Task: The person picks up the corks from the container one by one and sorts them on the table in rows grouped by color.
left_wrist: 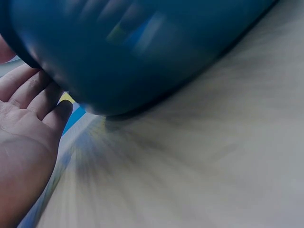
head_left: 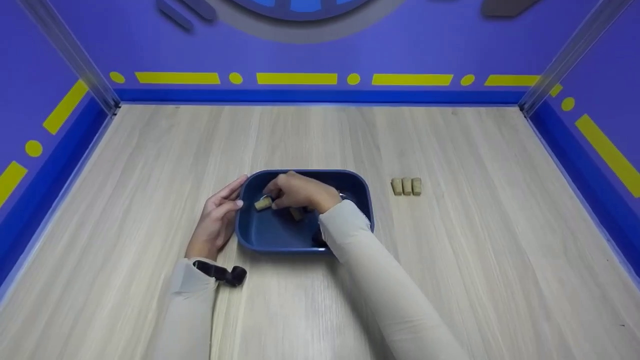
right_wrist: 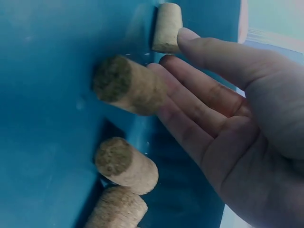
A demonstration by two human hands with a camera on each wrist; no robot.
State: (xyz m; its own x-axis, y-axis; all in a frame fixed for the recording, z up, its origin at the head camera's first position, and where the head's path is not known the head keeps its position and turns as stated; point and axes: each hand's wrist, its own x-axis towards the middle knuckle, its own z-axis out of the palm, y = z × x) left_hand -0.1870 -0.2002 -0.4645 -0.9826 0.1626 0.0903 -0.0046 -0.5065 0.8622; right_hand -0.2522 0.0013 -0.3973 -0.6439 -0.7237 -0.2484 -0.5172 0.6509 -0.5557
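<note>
A dark blue plastic bin stands on the wooden table with several corks inside. My left hand rests against the bin's left side, its thumb at the rim; in the left wrist view, fairly straight fingers lie along the outer wall. Inside the bin is my right hand, close to a cork on the left. The right wrist view has its thumb over one cork's edge and its extended fingers beside a second cork. Two more corks lie below. My right forearm hides part of the bin.
Three corks stand in a row on the table, right of the bin. Blue-purple panels with yellow markings wall in the back and both sides. A black strap with a camera circles my left wrist.
</note>
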